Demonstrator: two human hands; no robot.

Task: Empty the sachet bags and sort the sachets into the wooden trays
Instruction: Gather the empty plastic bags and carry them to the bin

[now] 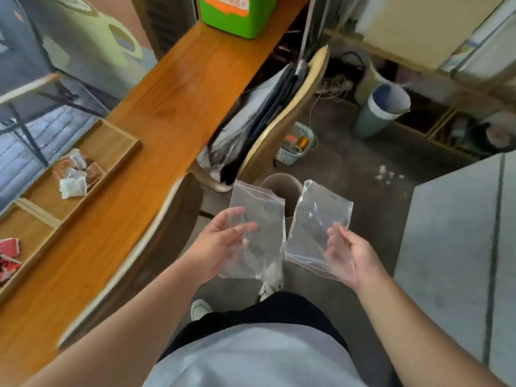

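Observation:
My left hand (223, 241) holds a clear plastic zip bag (259, 219) that looks empty. My right hand (349, 255) holds a second clear empty bag (318, 219) beside it. Both bags hang over the floor, to the right of the wooden table (173, 101). On the table at the left lies a wooden tray (117, 141) with white and brown sachets (75, 174) in it. A nearer wooden tray (30, 227) holds red sachets (9, 255) at the frame's left edge.
A green container (240, 12) stands at the table's far end. A chair draped with clothing (262, 118) sits by the table, another chair back (156, 241) is near my left arm. A bin (382, 110) and small basket (296, 146) are on the floor.

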